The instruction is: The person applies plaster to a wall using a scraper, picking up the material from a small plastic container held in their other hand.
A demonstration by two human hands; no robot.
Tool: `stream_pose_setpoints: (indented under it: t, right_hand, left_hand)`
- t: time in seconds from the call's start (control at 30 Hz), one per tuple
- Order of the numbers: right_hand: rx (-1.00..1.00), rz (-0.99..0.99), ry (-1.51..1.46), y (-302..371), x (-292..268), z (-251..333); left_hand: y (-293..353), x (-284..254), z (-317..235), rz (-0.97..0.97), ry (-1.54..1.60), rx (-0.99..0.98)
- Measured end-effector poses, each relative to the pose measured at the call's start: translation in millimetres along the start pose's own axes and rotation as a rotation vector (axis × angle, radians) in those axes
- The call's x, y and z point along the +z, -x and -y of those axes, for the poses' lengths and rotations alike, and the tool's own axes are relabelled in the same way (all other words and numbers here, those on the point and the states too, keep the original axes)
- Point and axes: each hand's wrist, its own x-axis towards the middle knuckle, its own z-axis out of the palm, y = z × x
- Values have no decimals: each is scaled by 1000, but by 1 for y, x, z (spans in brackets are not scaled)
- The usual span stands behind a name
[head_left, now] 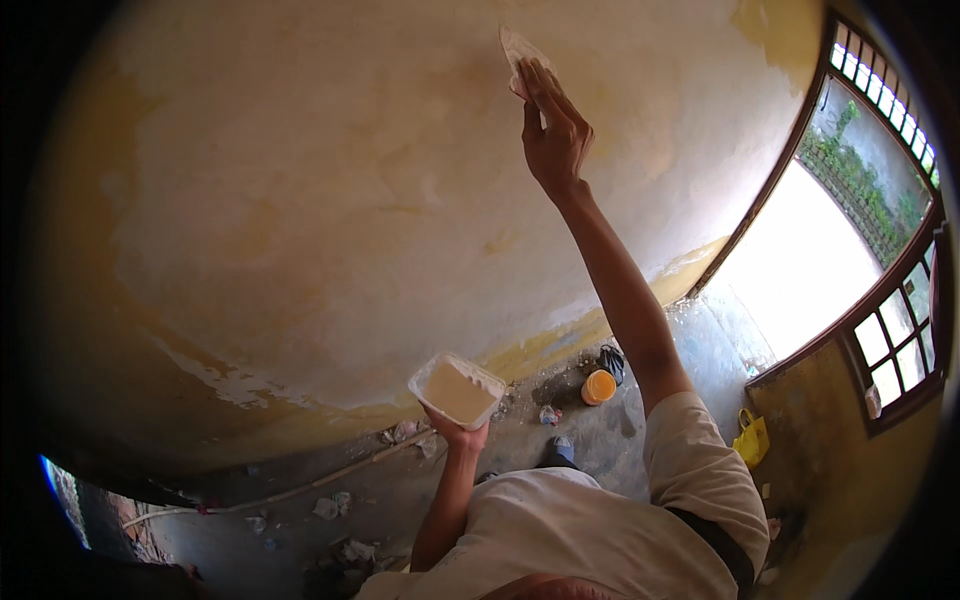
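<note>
My left hand point(459, 431) grips a white rectangular plastic tub point(484, 418) from below, close to the wall's lower part. Pale, creamy putty point(455, 392) lies inside it, and smears cover its rim. Stretched up high, my right hand point(556, 135) presses a flat, putty-smeared spreader point(517, 50) against the wall point(340, 200), fingers lying along its back. Whitish putty coats most of the wall's middle, while yellow paint shows through in patches and round the edges. The spreader's exact shape is partly hidden by my fingers.
An orange-yellow bucket point(599, 387) stands on the floor beside a black bag point(611, 362). A long pole point(300, 487) and scraps of litter point(333, 505) lie along the wall's foot. To the right are an open doorway point(810, 260), a paned window point(898, 330) and a yellow bag point(751, 438).
</note>
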Motion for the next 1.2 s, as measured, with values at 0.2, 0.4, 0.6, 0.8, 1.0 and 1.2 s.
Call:
stream_pose_setpoints:
  t: [0.2,0.4,0.6,0.8,1.0,1.2]
  right_hand:
    - [-235,340,35,67,25,3]
    - [-74,666,-219,178,-45,34]
    - [479,71,28,56,-51,-43]
    - [562,248,88,-5,-6,-22]
    - [-195,503,-69,119,29,96]
    - [-446,878,-398,177,-5,74]
  left_hand:
    - [1,-5,0,27,35,6]
    - [1,-5,1,34,43,-22]
    - [1,3,0,59,0,-16]
    - [7,5,-4,31,23,-1]
    - [4,1,0,24,18,20]
    - [8,3,2,0,6,37]
